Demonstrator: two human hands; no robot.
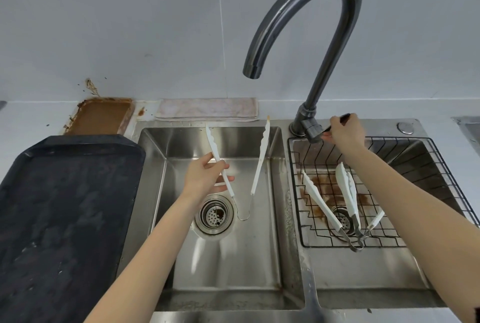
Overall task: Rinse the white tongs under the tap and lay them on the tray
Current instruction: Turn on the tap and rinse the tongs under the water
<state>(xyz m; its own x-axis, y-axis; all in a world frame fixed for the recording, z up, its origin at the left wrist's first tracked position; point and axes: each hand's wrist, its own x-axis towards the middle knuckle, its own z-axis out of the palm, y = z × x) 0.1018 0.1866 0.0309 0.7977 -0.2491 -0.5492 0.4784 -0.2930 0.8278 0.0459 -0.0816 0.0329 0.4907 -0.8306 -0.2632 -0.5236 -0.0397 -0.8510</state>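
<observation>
White tongs (260, 159) hung spread in a V above the left basin (275, 265) of a steel double sink, pinched by one arm between the thumb and fingers of the person's left hand (205, 177); the metal hinge loop pointed down near the round drain strainer (214, 215), the scalloped tips up toward the far wall. No water could be seen leaving the spout of the dark gooseneck tap (322, 5), which arched over that basin. The right hand (344, 131) reached to the tap's base, its fingers closed on the dark lever there. In the right basin, a black wire rack (441, 166) held more white tongs (345, 198) lying over brown-stained steel and a second drain. A dark, scuffed tray (65, 218) lay on the counter just left of the sink, nothing on it. Beyond it, against the far wall, sat a brown-crusted rectangular patch (101, 117), with a folded pale cloth (207, 109) to its right behind the left basin.
</observation>
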